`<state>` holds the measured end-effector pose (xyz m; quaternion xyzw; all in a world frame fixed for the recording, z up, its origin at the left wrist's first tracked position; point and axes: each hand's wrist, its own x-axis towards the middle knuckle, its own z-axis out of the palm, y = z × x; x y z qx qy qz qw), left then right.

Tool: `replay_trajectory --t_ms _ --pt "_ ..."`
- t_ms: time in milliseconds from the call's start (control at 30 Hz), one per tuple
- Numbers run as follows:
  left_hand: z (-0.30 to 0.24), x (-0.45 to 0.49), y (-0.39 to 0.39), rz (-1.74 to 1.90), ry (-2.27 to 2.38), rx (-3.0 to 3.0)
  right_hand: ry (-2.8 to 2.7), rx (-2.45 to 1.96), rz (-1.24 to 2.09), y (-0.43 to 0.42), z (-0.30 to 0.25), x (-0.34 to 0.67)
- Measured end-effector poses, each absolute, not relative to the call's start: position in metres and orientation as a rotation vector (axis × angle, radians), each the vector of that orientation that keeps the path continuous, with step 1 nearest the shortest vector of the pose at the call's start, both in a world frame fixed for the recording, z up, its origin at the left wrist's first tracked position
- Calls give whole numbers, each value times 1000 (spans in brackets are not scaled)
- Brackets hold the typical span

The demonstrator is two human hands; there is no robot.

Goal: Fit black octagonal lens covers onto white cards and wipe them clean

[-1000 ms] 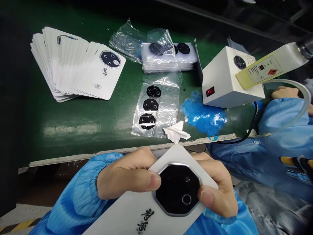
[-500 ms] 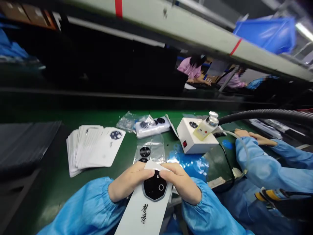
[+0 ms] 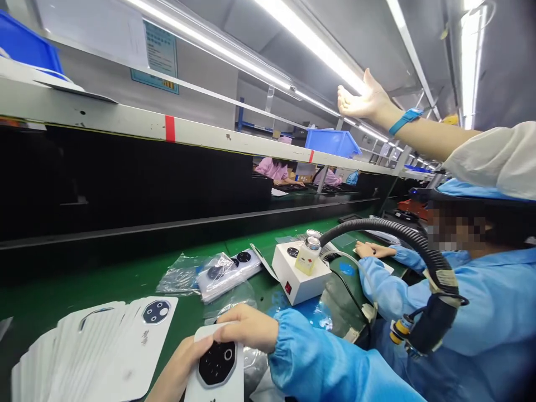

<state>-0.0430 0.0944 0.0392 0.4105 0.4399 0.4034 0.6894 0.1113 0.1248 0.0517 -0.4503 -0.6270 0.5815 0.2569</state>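
Note:
A white phone back cover (image 3: pixel 234 385) is held upright-tilted at the bottom of the view, its lower part cut off by the frame edge. On it sits a black octagonal camera lens plate (image 3: pixel 216 363) with a silver rim. My left hand (image 3: pixel 178 363) grips the cover's left edge, thumb beside the plate. My right hand (image 3: pixel 247 329) is closed over the top right, its thumb on the upper part of the plate. Left of my hands lies a fanned stack of white phone back covers (image 3: pixel 125 346).
Behind my hands lie a crumpled clear bag (image 3: pixel 180 273) and wrapped lens plates (image 3: pixel 228 273). A white box (image 3: pixel 305 276) carries a pump bottle (image 3: pixel 309 257). At right, a black hose (image 3: pixel 377 223) arches near a co-worker's blue sleeve (image 3: pixel 419 285). Another person's raised arm (image 3: pixel 435 134) reaches in above.
My view has swung up and right, so the bench things sit lower and further left. A person's raised arm has come into view. Both hands still hold the phone back cover.

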Motion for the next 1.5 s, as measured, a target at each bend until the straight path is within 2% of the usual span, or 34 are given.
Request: replay_trajectory --t_ms 200,433,733,1500 --pt "24 -63 115 1003 963 976 -1709 -1243 1538 134 56 101" --pt "11 -64 126 880 821 942 -1797 -1189 1561 133 53 98" --pt "2 -64 127 890 804 1027 -1791 -1189 1449 135 40 94" --pt "-4 -56 128 821 940 988 -1566 -1136 1633 130 16 111"
